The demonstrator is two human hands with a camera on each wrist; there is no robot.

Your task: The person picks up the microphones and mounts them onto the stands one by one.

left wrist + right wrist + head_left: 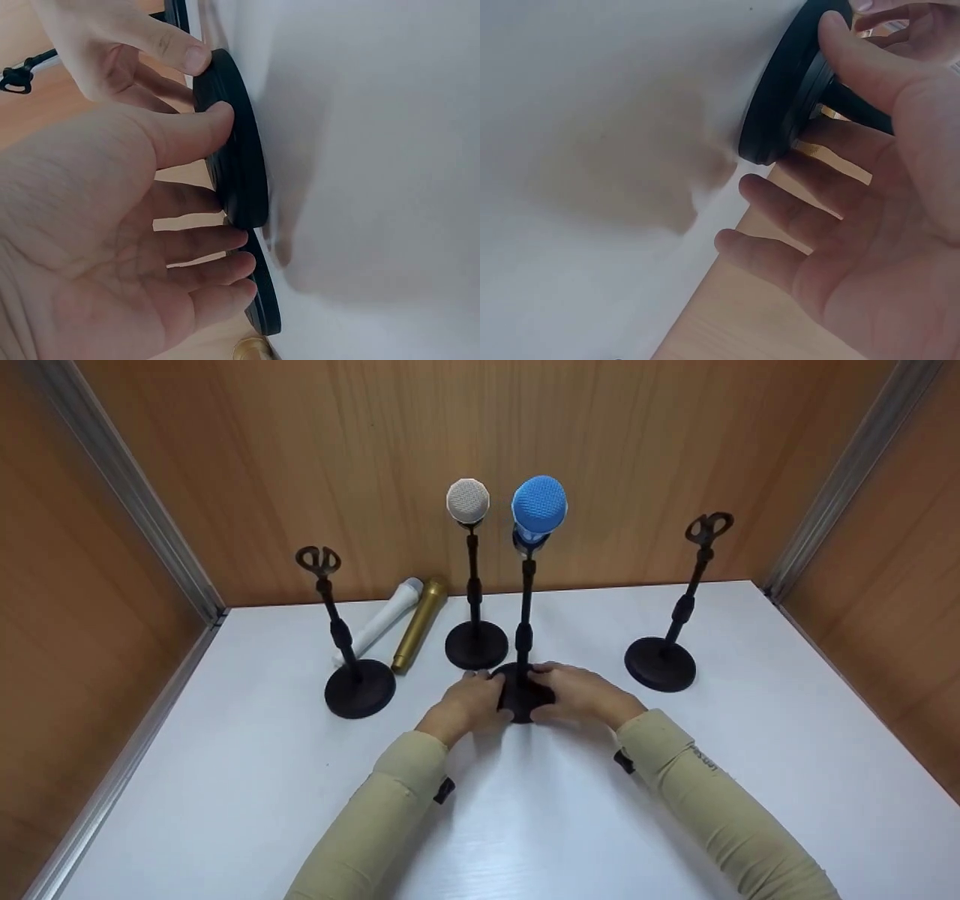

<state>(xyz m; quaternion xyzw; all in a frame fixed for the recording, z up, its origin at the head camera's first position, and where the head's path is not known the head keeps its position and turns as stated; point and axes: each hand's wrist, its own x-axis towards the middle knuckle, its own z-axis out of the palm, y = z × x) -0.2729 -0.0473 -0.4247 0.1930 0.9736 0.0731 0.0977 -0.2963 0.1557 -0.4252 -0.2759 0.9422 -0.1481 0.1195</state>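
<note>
A blue microphone [540, 506] sits in the clip of a black microphone stand [525, 619] near the middle of the table. My left hand [472, 701] grips the left side of this stand's round base [240, 150], thumb and fingers at its edge. On the right side my right hand [581, 694] holds the same base, its thumb over the rim while its last two fingers spread away in the right wrist view. Just behind, a second stand [476, 645] bears a microphone with a pale head [468, 501].
An unloaded stand [360, 688] is at the left, another [660, 664] at the right. Beside the left one lie a white microphone [386, 616] and a gold microphone [420, 626]. Wooden panels [337, 450] wall the white table [225, 780] at the back and sides.
</note>
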